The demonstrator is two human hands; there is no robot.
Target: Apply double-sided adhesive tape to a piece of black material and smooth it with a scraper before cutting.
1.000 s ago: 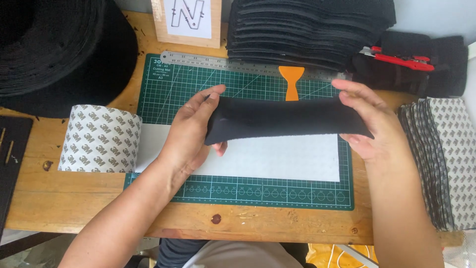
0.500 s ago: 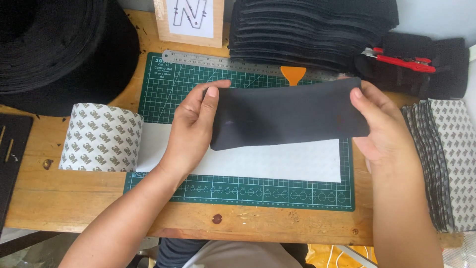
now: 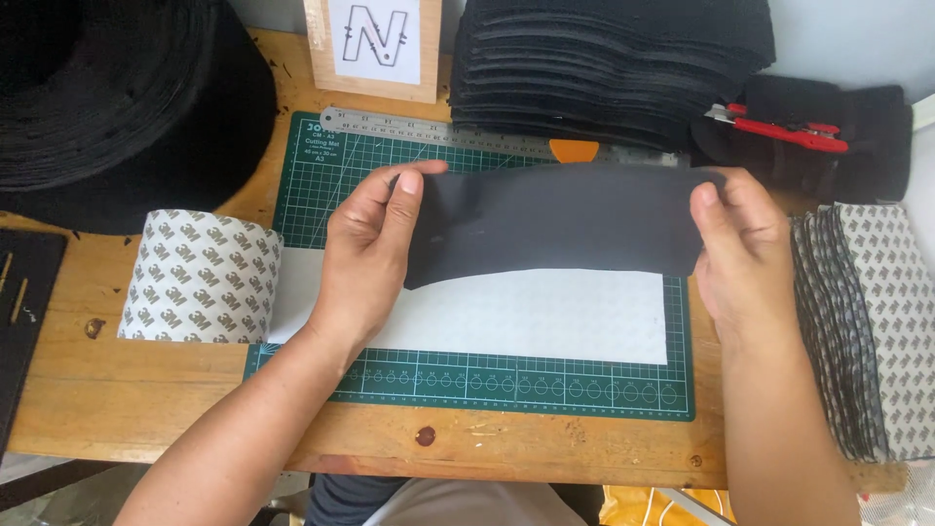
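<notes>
Wooden bench (image 3: 146, 399) under me carries a green cutting mat (image 3: 321, 185), and on the mat lies a white sheet of adhesive paper (image 3: 545, 317) that runs out from a printed roll (image 3: 200, 278) at my left. I hold a black strip (image 3: 565, 219) flat in the air just above this white sheet. My left hand (image 3: 375, 258) pinches its left end, thumb on top, and my right hand (image 3: 740, 253) pinches the right end in the same way, so the strip is stretched between them.

I judge that I am at the step of lining up the strip over the sticky sheet. To put it down well, both ends must come down level, with the long edge parallel to the sheet and no fold in the middle.

Behind the mat are a steel ruler (image 3: 429, 127) and a stack of black pieces (image 3: 604, 58); at my right is a pile of backed pieces (image 3: 877, 331).
</notes>
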